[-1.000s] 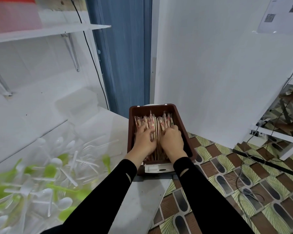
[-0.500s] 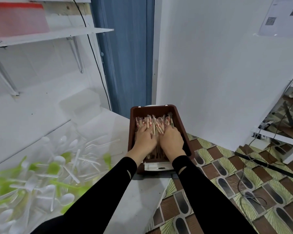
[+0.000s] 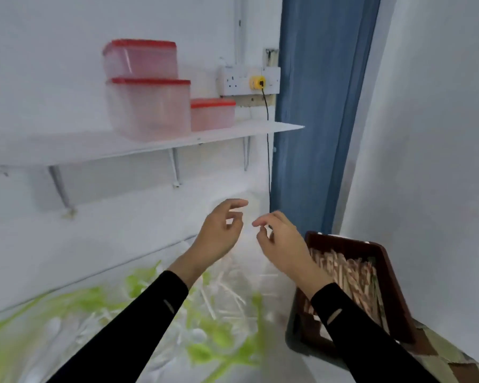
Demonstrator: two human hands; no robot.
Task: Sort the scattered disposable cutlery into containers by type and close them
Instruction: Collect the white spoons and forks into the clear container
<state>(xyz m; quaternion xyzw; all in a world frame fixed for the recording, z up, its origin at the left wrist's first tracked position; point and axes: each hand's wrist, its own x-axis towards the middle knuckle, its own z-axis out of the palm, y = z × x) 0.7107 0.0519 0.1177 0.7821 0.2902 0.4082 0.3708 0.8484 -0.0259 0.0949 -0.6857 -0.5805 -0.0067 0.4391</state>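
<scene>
A brown container (image 3: 390, 275) full of wrapped chopsticks (image 3: 343, 275) sits at the right end of the white counter (image 3: 282, 363), uncovered. Scattered white and green plastic cutlery (image 3: 205, 310) lies blurred on the counter to its left. My left hand (image 3: 219, 233) and my right hand (image 3: 282, 239) are raised above the counter, left of the container. Both hold nothing, fingers loosely curled and apart. A faint clear lid or box (image 3: 249, 208) shows behind my hands, too blurred to make out.
Three clear boxes with red lids (image 3: 150, 106) stand on a white wall shelf (image 3: 155, 145) up left. A socket with a black cable (image 3: 260, 83) is on the wall beside a blue curtain (image 3: 321, 120). Patterned floor (image 3: 459, 360) lies at the right.
Both hands have lifted out of the chopstick container and moved left and up. My head has turned up and left, bringing the shelf boxes into view.
</scene>
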